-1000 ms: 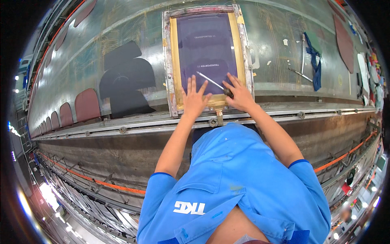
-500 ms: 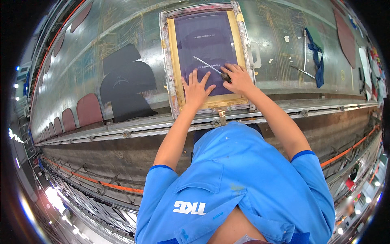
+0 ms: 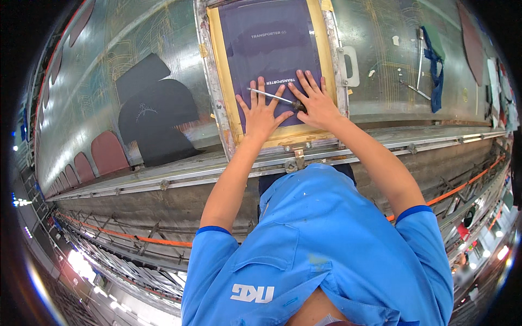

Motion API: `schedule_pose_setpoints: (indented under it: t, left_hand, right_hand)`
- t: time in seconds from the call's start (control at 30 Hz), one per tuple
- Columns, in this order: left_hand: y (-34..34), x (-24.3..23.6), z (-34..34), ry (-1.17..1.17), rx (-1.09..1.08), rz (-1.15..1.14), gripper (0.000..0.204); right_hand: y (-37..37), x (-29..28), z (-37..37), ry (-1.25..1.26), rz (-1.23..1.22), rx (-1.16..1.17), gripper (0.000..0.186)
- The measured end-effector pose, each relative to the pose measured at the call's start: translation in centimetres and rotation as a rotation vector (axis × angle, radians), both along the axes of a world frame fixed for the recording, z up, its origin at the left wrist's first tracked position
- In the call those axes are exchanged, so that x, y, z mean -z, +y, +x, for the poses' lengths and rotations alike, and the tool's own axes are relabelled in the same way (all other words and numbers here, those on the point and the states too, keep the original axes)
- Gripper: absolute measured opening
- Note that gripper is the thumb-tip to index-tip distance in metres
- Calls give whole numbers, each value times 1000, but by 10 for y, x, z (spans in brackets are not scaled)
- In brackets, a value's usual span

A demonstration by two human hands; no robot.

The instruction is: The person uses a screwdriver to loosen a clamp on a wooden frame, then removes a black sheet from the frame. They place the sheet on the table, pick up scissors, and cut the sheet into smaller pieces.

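Note:
A screen frame (image 3: 202, 30) with yellow-taped borders holds a purple mesh (image 3: 266, 51) printed with small white lettering. My left hand (image 3: 260, 113) lies on the lower left of the mesh with fingers spread. A screwdriver (image 3: 274, 96) lies slanted across the mesh, its thin shaft over or between my left fingers and its dark handle by my right thumb. My right hand (image 3: 318, 106) rests spread on the lower right of the mesh, beside the handle. A white handle (image 3: 352, 66) sticks out from the frame's right side.
Black cut pieces (image 3: 152, 119) and maroon pieces (image 3: 109, 152) lie left on the metal table (image 3: 380, 98). At right are blue cloth (image 3: 434, 65), metal tools (image 3: 420, 57) and another maroon piece (image 3: 470, 43). A rail (image 3: 380, 153) runs along the near edge.
My right hand's fingers have spread and reach higher on the mesh. My left fingers have moved up toward the screwdriver shaft. The frame sits higher and further left in view.

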State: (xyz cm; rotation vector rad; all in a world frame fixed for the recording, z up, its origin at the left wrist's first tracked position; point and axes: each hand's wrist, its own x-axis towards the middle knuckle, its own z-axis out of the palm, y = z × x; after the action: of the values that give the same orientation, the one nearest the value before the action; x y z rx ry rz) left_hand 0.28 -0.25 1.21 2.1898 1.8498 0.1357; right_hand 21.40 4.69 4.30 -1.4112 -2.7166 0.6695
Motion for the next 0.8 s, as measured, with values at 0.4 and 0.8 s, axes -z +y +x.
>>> schedule_pose_setpoints:
  t: [0.4, 0.8]
  left_hand:
    - [3, -6, -3, -62, 18, -72, 87]
    - [-5, -7, -1, -99, -25, 66, 83]
  right_hand:
    - [2, -6, -6, 42, -85, 32, 94]
    - [0, -13, -9, -68, 4, -31, 89]
